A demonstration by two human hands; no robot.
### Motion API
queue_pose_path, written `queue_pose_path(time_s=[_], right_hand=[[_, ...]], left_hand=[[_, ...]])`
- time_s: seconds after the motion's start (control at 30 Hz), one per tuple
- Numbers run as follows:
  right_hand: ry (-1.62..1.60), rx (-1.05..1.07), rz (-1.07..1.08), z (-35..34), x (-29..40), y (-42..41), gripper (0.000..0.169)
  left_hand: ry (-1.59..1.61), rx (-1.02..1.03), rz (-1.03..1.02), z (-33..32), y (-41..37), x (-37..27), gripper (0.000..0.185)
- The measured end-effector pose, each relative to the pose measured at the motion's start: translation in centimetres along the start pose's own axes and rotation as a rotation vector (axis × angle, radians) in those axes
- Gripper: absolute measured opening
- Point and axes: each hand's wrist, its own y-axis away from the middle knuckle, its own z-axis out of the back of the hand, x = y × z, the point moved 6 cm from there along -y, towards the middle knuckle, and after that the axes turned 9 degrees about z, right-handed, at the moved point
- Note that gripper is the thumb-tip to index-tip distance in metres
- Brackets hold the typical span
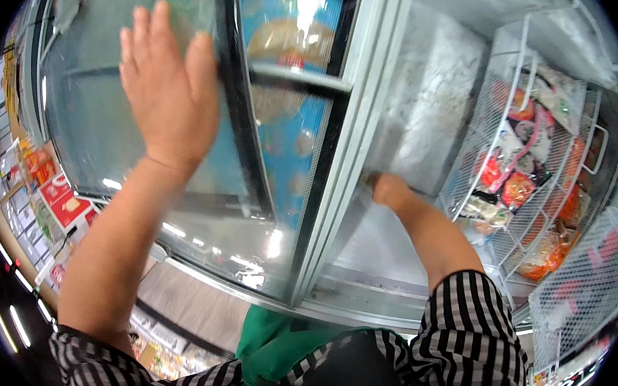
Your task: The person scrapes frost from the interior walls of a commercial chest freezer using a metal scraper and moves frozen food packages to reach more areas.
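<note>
My left hand (172,82) is spread over the sliding glass lid (100,119) of a chest freezer, palm down, holding nothing. Below the glass, blue packaging (290,153) shows through. On the other side of the metal frame rail (356,120), my right hand (389,189) reaches down into the open freezer compartment (366,236). Its fingers are by the inner wall under the rail and mostly hidden, so I cannot tell whether they grip anything. White frost (427,98) coats the compartment's interior.
White wire baskets (490,137) hold several frozen food packs (519,189) at the right. A mesh panel (582,288) stands at the lower right. Red and white price cards (65,202) sit beyond the freezer's left edge. Wood-look floor (189,304) shows below.
</note>
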Motion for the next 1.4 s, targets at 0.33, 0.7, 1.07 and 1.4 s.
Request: queue_pose_path(time_s=[0.33,0.7,1.07,1.4], right_hand=[[-0.359,-0.104,-0.231,6.5,-0.3,18.2,0.066],[-0.056,-0.224,-0.271,7.1,10.6,33.8,0.046],[0.062,-0.433,-0.256,14.4,14.3,32.0,0.043],[0.222,-0.5,-0.223,19.5,20.6,29.6,0.041]], left_hand=[[-0.027,0.152,0.339,1.6,0.1,-0.9,0.062],[0.353,0.349,0.39,2.0,0.8,-1.8,0.065],[1.022,0.344,-0.017,4.6,12.0,2.8,0.07],[0.559,0.008,-0.209,-3.6,35.4,5.0,0.046]])
